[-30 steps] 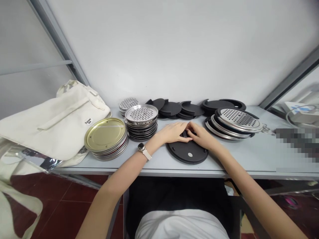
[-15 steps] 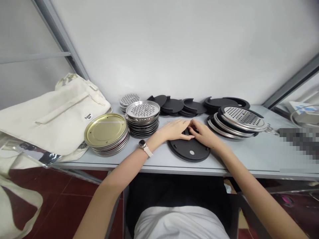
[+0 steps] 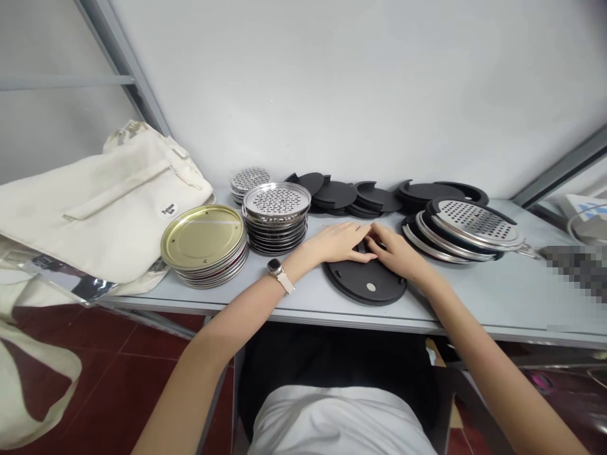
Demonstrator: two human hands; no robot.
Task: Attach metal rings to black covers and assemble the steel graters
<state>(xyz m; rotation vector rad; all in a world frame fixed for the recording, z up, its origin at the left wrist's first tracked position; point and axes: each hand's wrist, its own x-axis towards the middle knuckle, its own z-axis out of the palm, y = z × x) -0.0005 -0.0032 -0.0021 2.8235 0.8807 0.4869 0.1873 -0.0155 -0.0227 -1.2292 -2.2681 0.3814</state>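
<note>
A black round disc (image 3: pixel 365 289) with a raised rim and a small pale dot lies near the table's front edge. My left hand (image 3: pixel 346 243), below a wristwatch (image 3: pixel 279 274), is closed over its far left part. From the other side my right hand (image 3: pixel 389 251) is closed on the far right part, its fingers curled. The fingertips of both hands meet at the disc's far side. They cover that area, so any small part between them is hidden. Behind the left wrist stands a stack of round metal grater plates (image 3: pixel 277 202).
Gold-coloured round lids (image 3: pixel 203 237) are stacked at left beside a cream bag (image 3: pixel 109 208). Black round pieces with raised curved edges (image 3: pixel 334 194) lie along the wall. Perforated metal discs with black rims (image 3: pixel 477 221) are piled at right. The grey table's front edge (image 3: pixel 332 322) runs before me.
The view has shifted slightly, so the scene sits a little differently in the picture. Both hands stay on the black disc with nearly the same grip.
</note>
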